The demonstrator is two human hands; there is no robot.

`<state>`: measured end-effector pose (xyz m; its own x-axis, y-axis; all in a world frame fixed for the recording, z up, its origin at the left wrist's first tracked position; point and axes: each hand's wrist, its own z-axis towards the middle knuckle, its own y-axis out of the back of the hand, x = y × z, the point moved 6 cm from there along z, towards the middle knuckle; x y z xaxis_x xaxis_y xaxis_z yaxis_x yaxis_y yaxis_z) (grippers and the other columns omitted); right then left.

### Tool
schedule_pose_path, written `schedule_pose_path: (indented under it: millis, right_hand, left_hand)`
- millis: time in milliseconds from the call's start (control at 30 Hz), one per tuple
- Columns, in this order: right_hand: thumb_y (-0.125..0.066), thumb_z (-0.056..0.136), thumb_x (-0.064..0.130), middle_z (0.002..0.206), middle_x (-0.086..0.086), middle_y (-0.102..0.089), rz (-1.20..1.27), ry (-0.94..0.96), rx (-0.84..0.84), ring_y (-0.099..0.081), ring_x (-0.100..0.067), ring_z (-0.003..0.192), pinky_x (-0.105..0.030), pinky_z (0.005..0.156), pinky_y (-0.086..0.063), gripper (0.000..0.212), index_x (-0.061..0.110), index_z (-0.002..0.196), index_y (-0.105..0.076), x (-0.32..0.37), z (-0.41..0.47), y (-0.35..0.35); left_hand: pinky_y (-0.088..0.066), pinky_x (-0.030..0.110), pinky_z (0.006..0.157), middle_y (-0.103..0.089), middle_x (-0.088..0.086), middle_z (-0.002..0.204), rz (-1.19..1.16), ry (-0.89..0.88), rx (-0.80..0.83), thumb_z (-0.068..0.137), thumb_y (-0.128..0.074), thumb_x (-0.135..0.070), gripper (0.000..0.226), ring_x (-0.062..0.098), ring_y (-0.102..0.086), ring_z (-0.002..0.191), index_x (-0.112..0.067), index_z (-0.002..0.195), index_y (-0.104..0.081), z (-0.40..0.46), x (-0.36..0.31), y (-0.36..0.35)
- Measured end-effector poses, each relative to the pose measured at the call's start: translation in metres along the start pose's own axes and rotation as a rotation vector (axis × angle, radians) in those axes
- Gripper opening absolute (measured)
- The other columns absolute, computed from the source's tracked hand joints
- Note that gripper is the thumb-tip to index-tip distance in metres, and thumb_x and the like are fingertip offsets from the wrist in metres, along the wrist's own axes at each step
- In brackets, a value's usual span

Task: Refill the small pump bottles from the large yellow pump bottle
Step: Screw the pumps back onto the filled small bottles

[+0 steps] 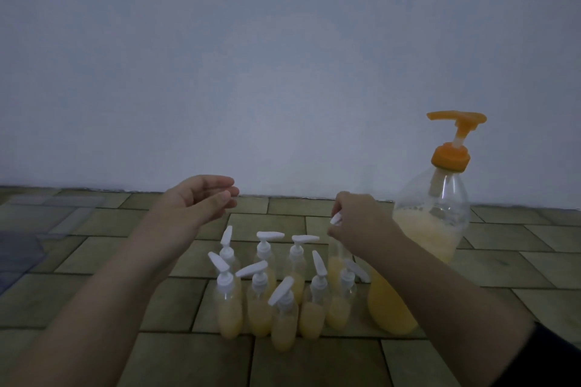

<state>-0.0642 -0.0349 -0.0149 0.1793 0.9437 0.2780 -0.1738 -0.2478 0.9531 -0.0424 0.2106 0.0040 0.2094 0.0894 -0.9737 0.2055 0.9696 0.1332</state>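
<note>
Several small clear pump bottles with white pump heads stand clustered on the tiled floor, each holding yellow liquid. My right hand is closed on the white pump head of the back-right small bottle, above its body. My left hand hovers over the cluster's left side, fingers loosely curled, holding nothing. The large pump bottle with an orange pump stands at the right, yellow liquid in its lower part. A yellow-filled container sits under my right forearm, partly hidden.
A pale wall rises just behind the bottles. The floor has olive-brown tiles. A bluish mat lies at the far left.
</note>
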Motion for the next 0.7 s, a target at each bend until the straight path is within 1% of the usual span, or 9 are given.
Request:
schedule_pose_path:
  millis: [33,100,133,200,267,333,433,567,700]
  right_hand:
    - [-0.059,0.086,0.019,0.08,-0.001,-0.057,-0.022,-0.009,0.037,-0.057,-0.015,0.079,-0.026,0.069,-0.049,0.014,0.01,0.097,-0.057,-0.001,0.001,-0.006]
    - [-0.058,0.087,0.018,0.071,0.003,-0.05,-0.053,-0.037,0.103,-0.054,-0.014,0.077,-0.021,0.063,-0.044,0.009,0.01,0.089,-0.06,-0.005,0.002,-0.017]
    - [-0.058,0.088,0.019,0.074,0.001,-0.053,-0.071,-0.052,0.133,-0.055,-0.014,0.078,-0.02,0.063,-0.044,0.01,0.01,0.086,-0.061,-0.007,0.002,-0.022]
    - [-0.06,0.087,0.022,0.09,-0.005,-0.064,-0.093,-0.074,0.166,-0.058,-0.015,0.082,-0.023,0.071,-0.049,0.018,0.007,0.095,-0.065,-0.01,0.001,-0.027]
    - [-0.064,0.085,0.024,0.101,-0.01,-0.067,-0.093,-0.086,0.192,-0.057,-0.013,0.081,-0.025,0.075,-0.05,0.025,0.006,0.101,-0.067,-0.011,0.0,-0.028]
    - [-0.066,0.082,0.024,0.104,-0.012,-0.067,-0.107,-0.072,0.206,-0.056,-0.013,0.08,-0.024,0.072,-0.048,0.026,0.007,0.102,-0.068,-0.01,-0.001,-0.026]
    - [-0.066,0.082,0.023,0.105,-0.009,-0.067,-0.141,-0.05,0.26,-0.062,-0.017,0.092,-0.026,0.075,-0.05,0.028,0.009,0.106,-0.068,-0.007,-0.004,-0.024]
    - [-0.063,0.085,0.019,0.11,-0.003,-0.066,-0.194,-0.015,0.325,-0.061,-0.014,0.094,-0.023,0.077,-0.047,0.028,0.012,0.112,-0.065,-0.003,-0.005,-0.021]
    - [-0.06,0.088,0.019,0.121,-0.002,-0.06,-0.204,0.008,0.299,-0.057,-0.014,0.101,-0.022,0.082,-0.044,0.037,0.014,0.125,-0.056,0.003,-0.007,-0.008]
  left_hand:
    - [-0.048,0.03,0.09,-0.073,-0.005,0.102,0.003,0.006,-0.003,0.092,-0.055,-0.011,0.02,0.012,-0.068,0.097,-0.019,0.107,-0.065,-0.001,0.002,0.002]
    - [-0.049,0.03,0.09,-0.073,-0.006,0.101,0.01,0.019,-0.009,0.092,-0.055,-0.011,0.02,0.011,-0.068,0.096,-0.018,0.108,-0.065,-0.003,0.007,0.005]
    - [-0.049,0.029,0.09,-0.073,-0.006,0.101,0.013,0.026,-0.013,0.092,-0.055,-0.012,0.02,0.01,-0.068,0.096,-0.018,0.108,-0.065,-0.004,0.009,0.007]
    - [-0.049,0.029,0.089,-0.073,-0.006,0.101,0.015,0.037,-0.021,0.092,-0.055,-0.012,0.02,0.01,-0.068,0.095,-0.018,0.108,-0.065,-0.006,0.013,0.01]
    - [-0.049,0.028,0.087,-0.073,-0.005,0.1,0.02,0.051,-0.03,0.092,-0.055,-0.011,0.019,0.01,-0.068,0.093,-0.018,0.107,-0.065,-0.008,0.018,0.013]
    - [-0.05,0.026,0.085,-0.073,-0.004,0.099,0.017,0.067,-0.038,0.092,-0.056,-0.011,0.02,0.01,-0.068,0.093,-0.018,0.107,-0.065,-0.01,0.023,0.016]
    - [-0.049,0.024,0.082,-0.073,-0.006,0.097,0.0,0.082,-0.045,0.091,-0.056,-0.01,0.019,0.01,-0.068,0.091,-0.019,0.106,-0.066,-0.013,0.029,0.018]
    - [-0.049,0.023,0.08,-0.073,-0.007,0.096,-0.01,0.08,-0.044,0.092,-0.056,-0.01,0.019,0.009,-0.069,0.089,-0.018,0.105,-0.065,-0.015,0.033,0.022]
    - [-0.049,0.025,0.084,-0.073,-0.003,0.099,-0.018,0.075,-0.057,0.092,-0.056,-0.01,0.019,0.011,-0.068,0.092,-0.019,0.105,-0.066,-0.016,0.037,0.029]
